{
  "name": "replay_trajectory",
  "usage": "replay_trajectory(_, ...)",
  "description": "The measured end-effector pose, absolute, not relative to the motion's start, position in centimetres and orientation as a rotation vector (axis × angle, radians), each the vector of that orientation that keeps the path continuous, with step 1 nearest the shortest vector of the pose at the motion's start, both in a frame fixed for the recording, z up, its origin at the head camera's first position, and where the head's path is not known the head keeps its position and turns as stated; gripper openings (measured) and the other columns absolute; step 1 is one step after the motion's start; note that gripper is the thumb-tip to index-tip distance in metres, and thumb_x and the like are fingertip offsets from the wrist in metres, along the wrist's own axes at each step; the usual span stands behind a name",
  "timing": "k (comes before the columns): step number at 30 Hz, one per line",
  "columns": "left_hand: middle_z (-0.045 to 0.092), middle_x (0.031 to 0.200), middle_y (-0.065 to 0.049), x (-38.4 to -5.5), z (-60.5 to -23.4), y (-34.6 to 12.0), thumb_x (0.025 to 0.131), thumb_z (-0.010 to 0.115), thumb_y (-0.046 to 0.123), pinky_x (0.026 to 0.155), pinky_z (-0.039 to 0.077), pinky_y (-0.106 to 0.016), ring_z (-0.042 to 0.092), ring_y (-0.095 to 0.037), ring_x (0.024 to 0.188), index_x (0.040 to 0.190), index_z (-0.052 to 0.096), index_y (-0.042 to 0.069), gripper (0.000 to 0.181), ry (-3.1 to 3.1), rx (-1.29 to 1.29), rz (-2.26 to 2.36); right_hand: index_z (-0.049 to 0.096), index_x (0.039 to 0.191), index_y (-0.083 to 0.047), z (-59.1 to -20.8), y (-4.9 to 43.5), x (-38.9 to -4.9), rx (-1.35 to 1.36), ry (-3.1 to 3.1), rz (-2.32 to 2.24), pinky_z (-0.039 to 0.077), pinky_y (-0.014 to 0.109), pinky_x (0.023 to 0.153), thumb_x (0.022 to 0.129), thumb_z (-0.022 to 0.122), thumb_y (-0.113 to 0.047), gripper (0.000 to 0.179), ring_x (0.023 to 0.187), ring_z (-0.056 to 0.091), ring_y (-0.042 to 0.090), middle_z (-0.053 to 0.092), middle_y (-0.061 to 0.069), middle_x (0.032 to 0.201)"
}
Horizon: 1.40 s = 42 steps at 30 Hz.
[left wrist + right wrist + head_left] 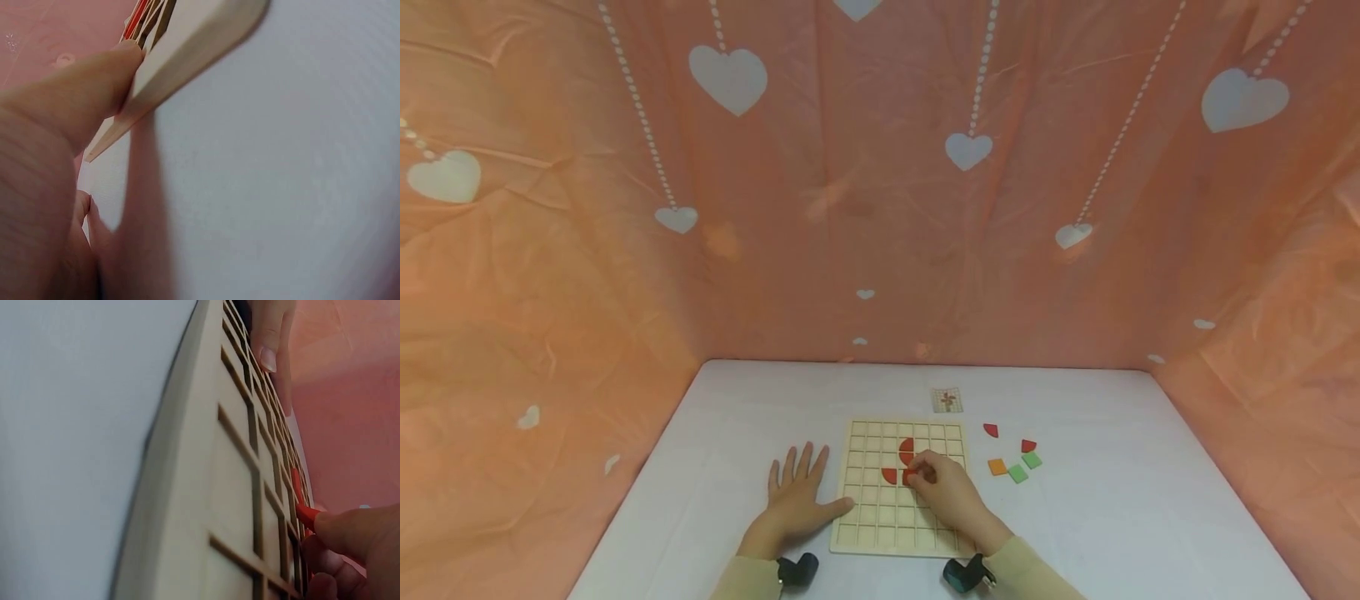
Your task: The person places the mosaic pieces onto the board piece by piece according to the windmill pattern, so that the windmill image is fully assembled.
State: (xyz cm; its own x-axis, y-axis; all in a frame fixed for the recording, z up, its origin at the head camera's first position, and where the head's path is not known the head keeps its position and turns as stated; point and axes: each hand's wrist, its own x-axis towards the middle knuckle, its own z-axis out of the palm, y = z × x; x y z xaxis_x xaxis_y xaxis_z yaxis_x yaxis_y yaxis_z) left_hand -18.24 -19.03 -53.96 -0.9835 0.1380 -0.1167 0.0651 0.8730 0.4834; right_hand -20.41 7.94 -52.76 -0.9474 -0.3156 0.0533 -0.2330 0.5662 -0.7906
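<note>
A wooden grid board [867, 537] lies on the white table. My left hand [795, 502] is spread flat at its left side, fingers straight, with the thumb resting on the board's edge; the left wrist view shows that thumb [100, 81] against the wooden rim. Over the middle of the grid, my right hand [951, 493] pinches a small red tile [306, 515] between thumb and fingers, right at a cell. Its full shape is hidden by the fingers. Just left of it sits a red quarter-circle tile [889, 476]. Two more red tiles [907, 445] stand one above the other in cells farther up.
Right of the board lie two red tiles [991, 431], an orange square tile [997, 467] and two green square tiles [1017, 474]. A small pattern card [947, 400] with a printed grid lies behind the board. An orange cloth [887, 208] with hearts surrounds the table.
</note>
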Motion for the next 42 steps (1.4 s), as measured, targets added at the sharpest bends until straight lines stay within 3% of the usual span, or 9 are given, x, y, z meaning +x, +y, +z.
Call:
replay_trajectory(11,0.008,0.159,-0.021,-18.3,-54.1,-19.2,0.081,0.061,0.068,0.108,-0.015,-0.061,-0.006,-0.043,0.144,0.154,0.023,0.007,0.102,2.895,0.181,0.743,0.067,0.1,-0.02,-53.1,7.3,-20.8,-0.48,2.689,-1.304,0.048,0.028,0.07,0.095,0.064,-0.022,0.007,0.078,0.055,0.009,0.062,-0.012,0.088)
replay_trajectory(18,0.009,0.159,-0.022,-18.1,-53.7,-18.9,0.08,0.063,0.067,0.109,-0.012,-0.062,-0.004,-0.044,0.144,0.153,0.026,0.006,0.102,2.907,0.182,0.761,0.068,0.109,-0.015,-52.9,7.3,-20.7,-0.499,2.702,-1.268,0.048,0.03,0.069,0.093,0.066,-0.021,0.017,0.079,0.054,0.011,0.061,-0.009,0.09)
replay_trajectory(28,0.011,0.158,-0.023,-18.0,-53.8,-19.0,0.079,0.063,0.067,0.109,-0.01,-0.063,-0.003,-0.045,0.144,0.152,0.027,0.005,0.102,2.915,0.176,0.753,0.073,0.105,-0.019,-53.2,6.8,-20.5,-0.527,2.809,-1.187,0.05,0.039,0.082,0.092,0.068,-0.02,0.014,0.097,0.058,0.016,0.064,-0.006,0.103)
replay_trajectory(36,0.012,0.158,-0.024,-18.0,-54.0,-19.1,0.079,0.063,0.067,0.109,-0.01,-0.063,-0.002,-0.046,0.143,0.152,0.028,0.005,0.102,2.922,0.175,0.755,0.07,0.111,-0.016,-53.4,6.9,-20.6,-0.513,2.816,-1.212,0.048,0.03,0.071,0.092,0.067,-0.02,0.019,0.082,0.055,0.01,0.061,-0.009,0.093)
replay_trajectory(42,0.01,0.159,-0.021,-18.2,-54.3,-19.1,0.079,0.061,0.069,0.109,-0.013,-0.06,-0.004,-0.043,0.144,0.153,0.026,0.007,0.103,2.918,0.156,0.73,0.068,0.109,-0.012,-52.6,9.3,-21.0,-0.35,2.82,-1.409,0.046,0.026,0.064,0.093,0.066,-0.017,0.016,0.074,0.052,0.011,0.058,-0.008,0.084)
